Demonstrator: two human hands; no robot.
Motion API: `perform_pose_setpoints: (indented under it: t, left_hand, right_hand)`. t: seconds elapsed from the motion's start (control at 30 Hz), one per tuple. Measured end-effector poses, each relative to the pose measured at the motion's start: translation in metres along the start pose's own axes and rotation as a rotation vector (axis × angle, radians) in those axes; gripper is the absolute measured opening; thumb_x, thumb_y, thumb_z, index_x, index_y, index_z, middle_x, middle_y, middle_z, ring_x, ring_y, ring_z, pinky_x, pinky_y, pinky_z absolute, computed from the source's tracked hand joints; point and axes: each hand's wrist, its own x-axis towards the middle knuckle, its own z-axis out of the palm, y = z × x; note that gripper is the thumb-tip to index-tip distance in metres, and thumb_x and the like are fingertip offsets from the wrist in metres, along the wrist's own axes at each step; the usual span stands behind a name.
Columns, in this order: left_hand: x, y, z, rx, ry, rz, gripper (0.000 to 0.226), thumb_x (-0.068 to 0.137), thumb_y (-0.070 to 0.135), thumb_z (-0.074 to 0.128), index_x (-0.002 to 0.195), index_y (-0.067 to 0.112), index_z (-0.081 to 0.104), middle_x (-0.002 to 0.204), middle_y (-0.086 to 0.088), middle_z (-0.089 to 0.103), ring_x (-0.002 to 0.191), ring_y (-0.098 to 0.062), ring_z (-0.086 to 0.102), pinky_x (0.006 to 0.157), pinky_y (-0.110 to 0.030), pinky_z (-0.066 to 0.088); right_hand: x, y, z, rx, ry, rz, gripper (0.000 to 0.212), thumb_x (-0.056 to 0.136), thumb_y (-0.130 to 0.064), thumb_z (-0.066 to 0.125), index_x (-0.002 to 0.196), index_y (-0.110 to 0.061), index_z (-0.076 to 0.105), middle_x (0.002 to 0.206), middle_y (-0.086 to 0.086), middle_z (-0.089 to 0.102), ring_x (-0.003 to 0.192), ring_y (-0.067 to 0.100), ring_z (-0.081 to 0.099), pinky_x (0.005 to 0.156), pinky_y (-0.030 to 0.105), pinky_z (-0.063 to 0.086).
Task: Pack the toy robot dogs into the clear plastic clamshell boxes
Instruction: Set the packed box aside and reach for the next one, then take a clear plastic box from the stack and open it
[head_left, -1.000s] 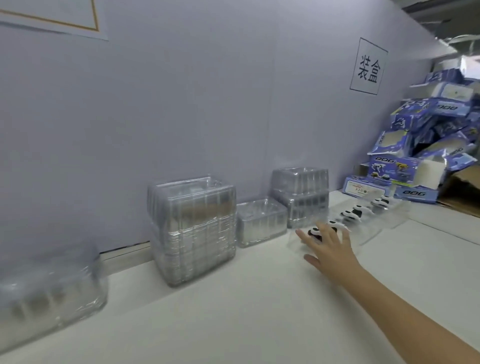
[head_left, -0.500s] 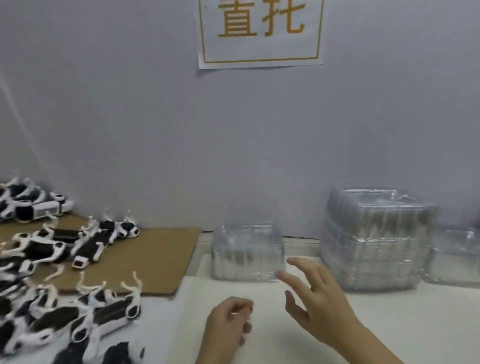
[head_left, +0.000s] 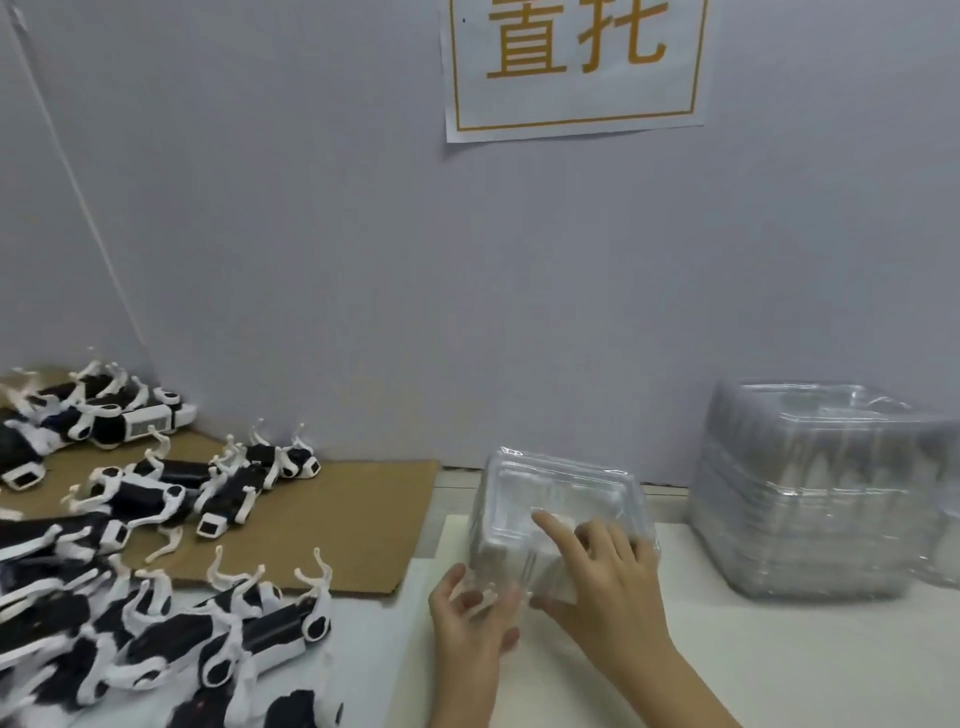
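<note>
While both hands grasp one clear box (head_left: 550, 499) at mid-bench (head_left: 727, 670), the right hand (head_left: 608, 587) clamps its top and front, and the left hand (head_left: 470, 623) grips its near-left corner. Loose dogs (head_left: 171, 499) lie at 9 o'clock; a stack (head_left: 821, 493) of boxes stands at 3 o'clock.

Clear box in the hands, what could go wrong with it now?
1. The clear clamshell box is tilted, held at its near side by the left hand and right hand. The smooth, thin plastic might slip, or dent if squeezed hard.
2. The toy robot dogs lie piled close together with thin white legs sticking up. Picking one up could snag a neighbour's legs.
</note>
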Motion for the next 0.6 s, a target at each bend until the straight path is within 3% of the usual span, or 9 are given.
perform_pose_setpoints:
  t: [0.13,0.23,0.3,0.37,0.43,0.6]
  left_hand:
    - [-0.007,0.005,0.005,-0.006,-0.026,0.044,0.057,0.077,-0.008,0.073,0.116,0.012,0.036,0.103,-0.007,0.053,0.078,-0.026,0.063,0.05,-0.023,0.054]
    - [-0.011,0.015,0.008,-0.044,-0.073,0.04,0.058,0.073,-0.011,0.075,0.116,0.005,0.039,0.091,-0.014,0.067,0.066,-0.024,0.067,0.053,-0.03,0.056]
    - [-0.016,0.021,0.01,-0.05,-0.158,0.074,0.062,0.066,0.003,0.087,0.114,0.003,0.047,0.081,-0.013,0.074,0.065,-0.023,0.07,0.061,-0.034,0.055]
    - [-0.026,0.028,0.016,-0.026,-0.317,0.106,0.078,0.046,0.032,0.096,0.109,0.004,0.058,0.081,-0.016,0.074,0.069,-0.026,0.071,0.058,-0.031,0.056]
    - [-0.034,0.035,0.02,0.01,-0.356,0.152,0.088,0.035,0.046,0.096,0.106,0.008,0.06,0.082,-0.019,0.074,0.069,-0.025,0.072,0.055,-0.027,0.055]
    - [-0.035,0.044,0.018,-0.014,-0.358,0.183,0.06,0.059,0.022,0.082,0.114,0.016,0.058,0.095,-0.014,0.075,0.086,-0.025,0.074,0.062,-0.026,0.058]
  right_hand:
    - [-0.021,-0.002,-0.025,0.059,0.144,0.059,0.096,0.033,-0.053,0.094,0.12,-0.032,0.059,0.075,-0.01,0.054,0.069,0.01,0.054,0.068,0.026,0.038]
    - [-0.029,0.0,-0.042,0.155,0.197,0.138,0.089,0.037,-0.048,0.095,0.119,-0.027,0.068,0.08,-0.011,0.054,0.073,0.008,0.055,0.068,0.036,0.051]
    - [-0.031,-0.001,-0.054,0.273,0.183,0.239,0.088,0.045,-0.049,0.093,0.126,-0.034,0.062,0.094,-0.012,0.06,0.085,0.013,0.06,0.079,0.04,0.053]
    - [-0.032,-0.001,-0.063,0.434,0.135,0.313,0.09,0.052,-0.058,0.087,0.133,-0.047,0.049,0.108,-0.019,0.06,0.099,0.006,0.056,0.089,0.03,0.048]
    - [-0.031,0.001,-0.07,0.526,0.114,0.328,0.09,0.054,-0.062,0.083,0.134,-0.054,0.042,0.104,-0.024,0.057,0.098,-0.002,0.053,0.085,0.019,0.045]
    - [-0.03,0.009,-0.078,0.666,-0.011,0.301,0.079,0.073,-0.035,0.083,0.134,-0.055,0.038,0.096,-0.023,0.054,0.091,-0.003,0.054,0.077,0.013,0.042]
